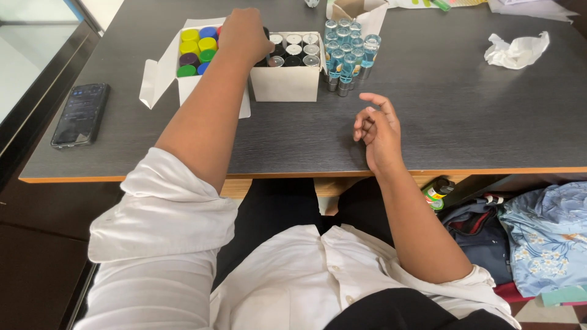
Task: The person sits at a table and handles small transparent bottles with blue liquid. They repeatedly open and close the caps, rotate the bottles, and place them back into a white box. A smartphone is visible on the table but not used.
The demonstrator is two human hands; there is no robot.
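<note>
My left hand reaches far across the dark table, resting over the near left corner of a white box filled with small vials that have clear and black tops. Its fingers curl down into the box; whether they hold a vial is hidden. Left of it stands a second white box with coloured caps, yellow, blue, green and purple. A cluster of clear blue-tinted vials stands loose to the right of the vial box. My right hand rests on the table's near edge, fingers loosely curled, empty.
A dark phone lies at the table's left side. A crumpled white tissue sits at the far right. An open cardboard box is at the back. Under the table's right side lie clothes and a green-labelled bottle.
</note>
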